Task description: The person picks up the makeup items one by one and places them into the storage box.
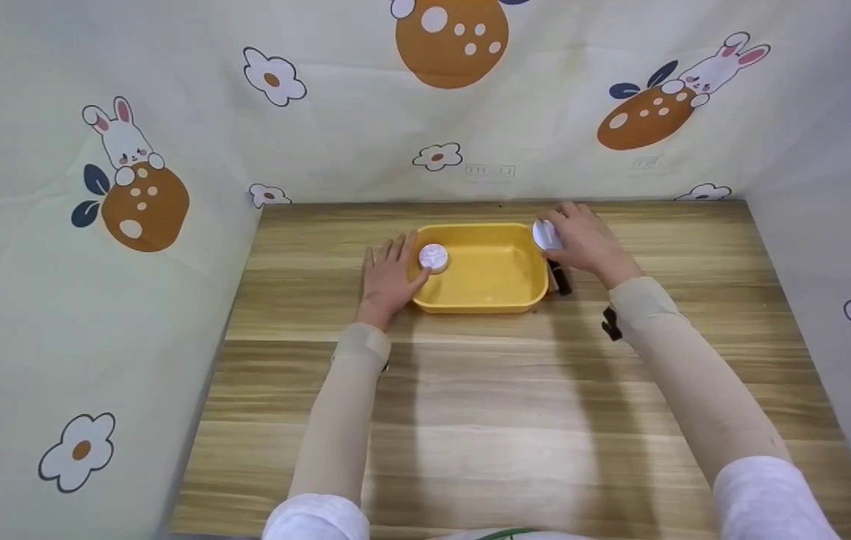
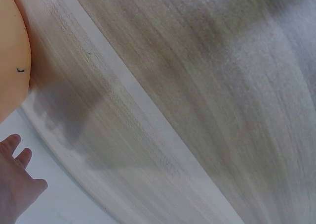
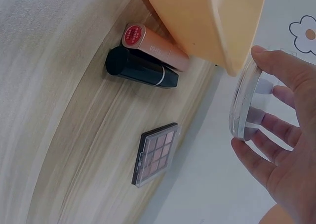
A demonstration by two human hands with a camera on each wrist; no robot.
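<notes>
My left hand (image 1: 389,281) lies at the left rim of a yellow plastic basin (image 1: 479,307), fingers straight and spread, thumb reaching over the edge. Close to that thumb sits a white round case with a star pattern (image 1: 433,257), inside the basin's left end. In the left wrist view only part of the left hand (image 2: 19,179) shows. Over the basin's right rim, my right hand (image 1: 582,238) grips a round, flat compact (image 1: 546,235) by its edge. Its clear rim and shiny face show in the right wrist view, with thumb and fingers around the compact (image 3: 244,103).
Right of the basin, a black lipstick tube (image 3: 140,69) lies beside an orange-pink cosmetics box (image 3: 155,48). An eyeshadow palette with a clear lid (image 3: 157,155) lies farther along the wooden table (image 1: 485,420). A printed cloth wall (image 1: 350,127) rises behind the table.
</notes>
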